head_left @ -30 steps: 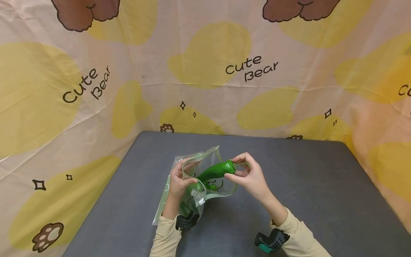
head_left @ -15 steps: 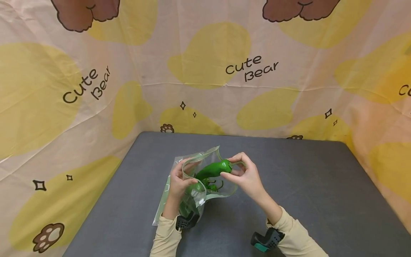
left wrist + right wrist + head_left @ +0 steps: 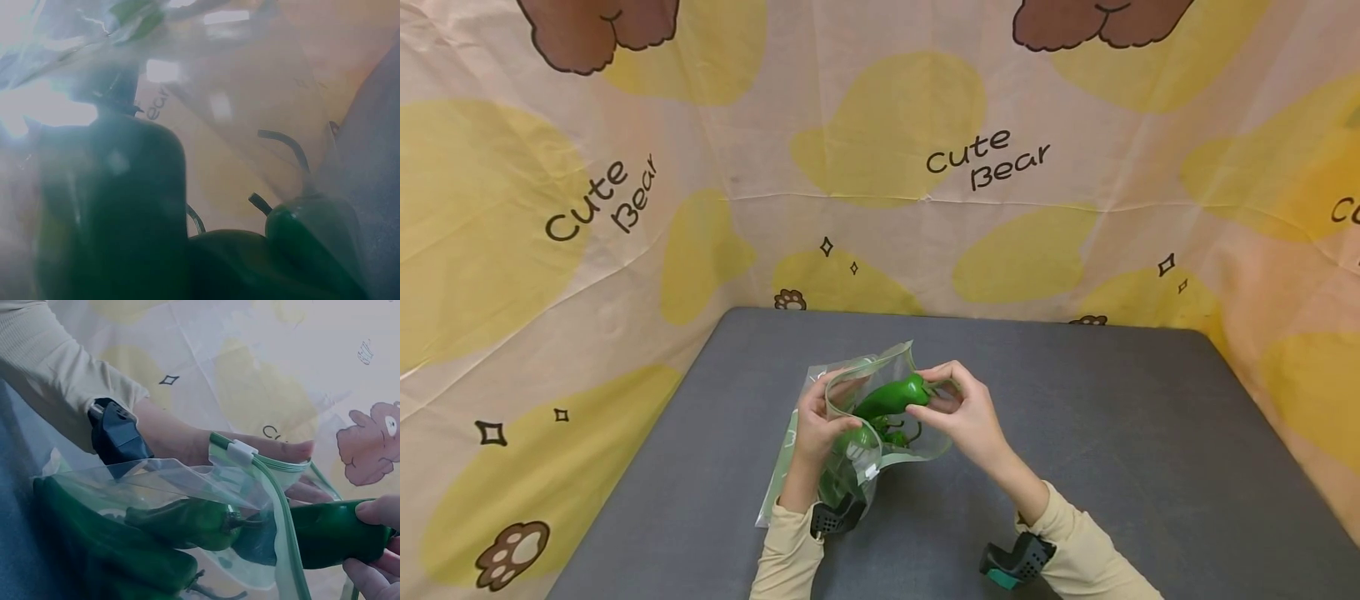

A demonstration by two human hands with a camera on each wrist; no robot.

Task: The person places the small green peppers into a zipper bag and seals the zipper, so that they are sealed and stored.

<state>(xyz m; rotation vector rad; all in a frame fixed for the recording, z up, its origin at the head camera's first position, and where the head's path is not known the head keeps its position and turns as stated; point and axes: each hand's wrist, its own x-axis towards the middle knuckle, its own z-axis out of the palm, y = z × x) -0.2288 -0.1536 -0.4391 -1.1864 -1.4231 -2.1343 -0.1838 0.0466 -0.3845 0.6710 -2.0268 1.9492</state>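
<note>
My left hand (image 3: 817, 427) grips a clear zip bag (image 3: 895, 457) with a green rim by its left side, thumb at the mouth. The mouth gapes to the right. With thumb and fingers, my right hand (image 3: 967, 415) pinches a long green pepper (image 3: 889, 398) at its stem end. That pepper's tip is inside the bag, and the stem end is at the mouth. Several other green peppers (image 3: 181, 524) lie in the bag, their curved stems showing through the plastic. A white slider (image 3: 242, 451) sits on the rim. Plastic and pepper fill the left wrist view.
Flat clear-and-green plastic (image 3: 781, 475) lies on the dark grey table (image 3: 1112, 417) left of and behind the left hand. A printed cloth (image 3: 880, 150) hangs along the table's back and sides. Both wrists wear a black device (image 3: 1021, 557).
My right hand has moved left and slid the held pepper further into the bag. The left hand and the bag have stayed in place.
</note>
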